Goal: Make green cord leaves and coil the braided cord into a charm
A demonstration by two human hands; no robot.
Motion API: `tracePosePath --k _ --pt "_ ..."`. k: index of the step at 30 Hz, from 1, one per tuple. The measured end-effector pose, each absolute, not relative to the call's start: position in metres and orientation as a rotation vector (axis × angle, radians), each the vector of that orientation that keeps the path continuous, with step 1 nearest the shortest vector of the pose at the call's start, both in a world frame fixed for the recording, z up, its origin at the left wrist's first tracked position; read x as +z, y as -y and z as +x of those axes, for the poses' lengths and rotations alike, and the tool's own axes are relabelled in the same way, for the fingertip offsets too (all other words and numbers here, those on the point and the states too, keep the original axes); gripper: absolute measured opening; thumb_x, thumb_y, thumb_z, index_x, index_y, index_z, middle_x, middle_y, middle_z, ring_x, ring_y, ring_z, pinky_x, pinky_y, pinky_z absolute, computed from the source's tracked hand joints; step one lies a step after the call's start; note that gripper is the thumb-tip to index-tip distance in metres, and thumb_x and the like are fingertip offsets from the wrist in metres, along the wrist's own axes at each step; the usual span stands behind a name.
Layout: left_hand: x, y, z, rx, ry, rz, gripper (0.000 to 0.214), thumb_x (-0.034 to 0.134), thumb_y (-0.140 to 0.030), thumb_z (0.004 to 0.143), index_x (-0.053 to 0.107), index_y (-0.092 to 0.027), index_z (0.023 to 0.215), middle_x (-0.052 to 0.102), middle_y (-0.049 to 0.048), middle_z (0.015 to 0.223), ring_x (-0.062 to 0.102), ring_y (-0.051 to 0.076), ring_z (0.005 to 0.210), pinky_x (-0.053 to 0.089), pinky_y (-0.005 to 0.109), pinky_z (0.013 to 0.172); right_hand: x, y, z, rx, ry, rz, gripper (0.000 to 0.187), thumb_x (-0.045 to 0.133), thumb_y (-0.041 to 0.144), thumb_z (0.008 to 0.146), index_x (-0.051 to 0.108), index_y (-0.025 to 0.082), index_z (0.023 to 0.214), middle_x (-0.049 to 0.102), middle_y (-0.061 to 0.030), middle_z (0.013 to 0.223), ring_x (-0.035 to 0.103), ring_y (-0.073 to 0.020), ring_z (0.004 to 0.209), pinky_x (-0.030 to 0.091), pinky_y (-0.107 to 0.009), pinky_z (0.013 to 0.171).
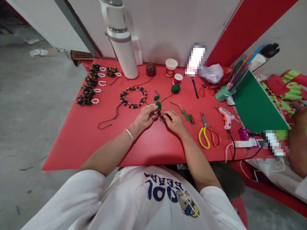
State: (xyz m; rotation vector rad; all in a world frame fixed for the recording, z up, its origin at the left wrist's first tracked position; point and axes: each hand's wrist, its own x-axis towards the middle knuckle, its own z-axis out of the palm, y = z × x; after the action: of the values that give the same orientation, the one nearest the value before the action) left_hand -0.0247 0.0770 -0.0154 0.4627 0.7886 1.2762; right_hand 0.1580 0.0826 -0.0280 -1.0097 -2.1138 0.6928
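So the left hand [148, 115] has its grip pinching a small, dark-green, rounded yarn piece [158, 105], held up off the red, smooth-topped desk [144, 147], about mid-desk and right in front of the person, I'd guess so the stitches are easy to see. Right hand [174, 121] is just beside it, thumb and finger pressed together on what looks like thin, dark-green yarn under the piece; can't tell if there's a tool in there too, it's tiny.

A round, dark-green yarn ball [176, 88] sits beyond the hands with a strand running back toward them, probably so it feeds freely. The slim, green-handled metal hook [185, 115] and the yellow-and-orange-handled steel scissors [204, 123] lie on the right-hand side, handy for that arm imo. The multicoloured, braided yarn ring [133, 105] lies off left, seemingly parked out of the way.
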Motion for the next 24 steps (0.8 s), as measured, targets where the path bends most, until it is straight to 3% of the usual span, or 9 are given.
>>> tracePosePath --k 24 --pt "-0.0132 -0.0773 -0.0205 1.280 -0.877 0.481 0.035 0.086 -0.029 0.071 0.053 -0.017 0.068 0.048 -0.0057 0.055 0.040 0.004 0.045 0.028 0.017 0.042 -0.0271 -0.0824 0.1587 0.731 2.135 -1.036 0.015 0.056 0.021 0.099 0.071 0.023 0.101 0.076 -0.0066 0.097 0.069 -0.0208 0.093 0.053 -0.034 0.089"
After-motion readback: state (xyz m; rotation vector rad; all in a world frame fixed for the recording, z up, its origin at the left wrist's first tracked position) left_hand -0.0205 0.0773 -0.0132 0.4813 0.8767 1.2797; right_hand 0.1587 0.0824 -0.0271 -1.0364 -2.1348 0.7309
